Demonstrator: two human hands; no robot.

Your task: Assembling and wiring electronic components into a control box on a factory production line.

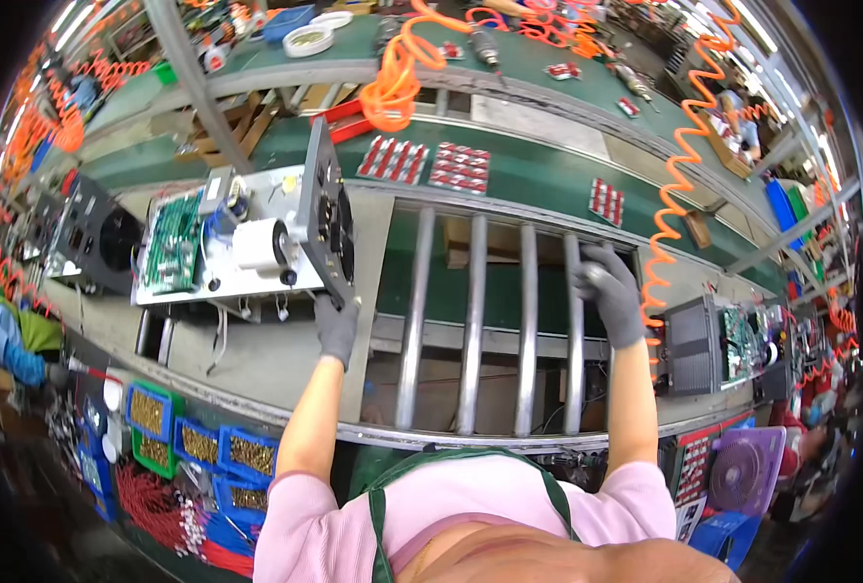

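On the left of the line stands an open machine chassis [291, 284] with a white base, a green circuit board [172, 241], a white cylindrical part [259, 245] and an upright black end panel [321, 209]. My left hand [336, 330], in a grey glove, grips the lower near corner of that panel; its fingertips are partly hidden. Over the metal rollers [475, 321], my right hand [614, 296], also gloved in grey, is raised with curled fingers. Something small and shiny seems to be in them, too unclear to name. An orange coiled hose [657, 272] hangs just right of this hand.
Another black-panelled machine [718, 340] sits to the right, and one more [101, 238] at far left. Blue bins of brass-coloured screws [198, 443] and red wires [147, 500] lie front left. Red-and-white packs [459, 168] rest on the green shelf beyond. A purple fan [742, 471] is front right.
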